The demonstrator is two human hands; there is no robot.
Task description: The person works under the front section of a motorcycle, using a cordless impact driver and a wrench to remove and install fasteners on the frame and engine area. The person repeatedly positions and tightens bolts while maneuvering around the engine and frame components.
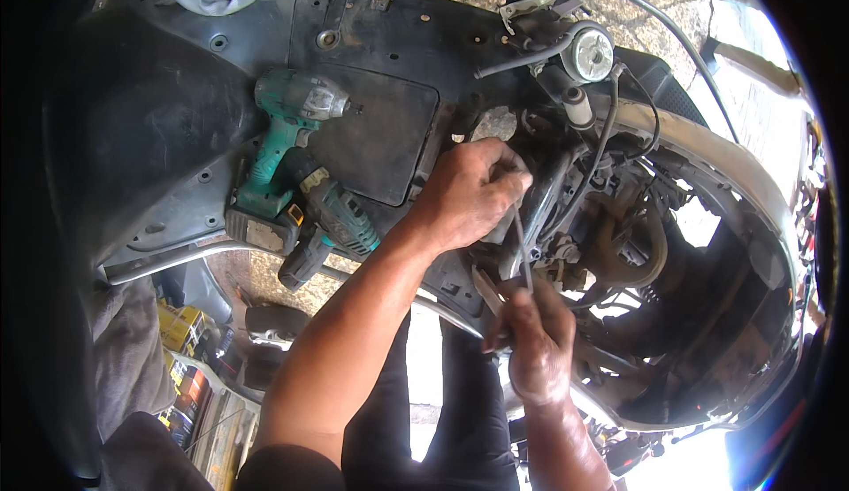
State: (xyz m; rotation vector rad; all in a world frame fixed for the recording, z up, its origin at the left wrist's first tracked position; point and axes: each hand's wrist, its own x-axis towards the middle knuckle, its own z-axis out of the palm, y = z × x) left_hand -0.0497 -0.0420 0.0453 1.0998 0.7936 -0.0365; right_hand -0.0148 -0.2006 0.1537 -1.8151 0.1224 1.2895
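Note:
My left hand is closed, thumb and fingers pinched together, beside the steering column of a partly stripped scooter. From its fingertips a thin grey cable runs down to my right hand, which is closed round the lower part. Whether the cable is stiff or soft I cannot tell. Just left of my right fingers a narrow, pale, pointed piece sticks out; its kind is unclear. A shiny metal tube slants right behind the cable. My fingers hide both ends of the cable.
On the black floorboard lie a teal impact driver and a second teal power tool. Hoses and wiring surround a round metal cap. The open front shell curves round at right. Yellow boxes stand lower left.

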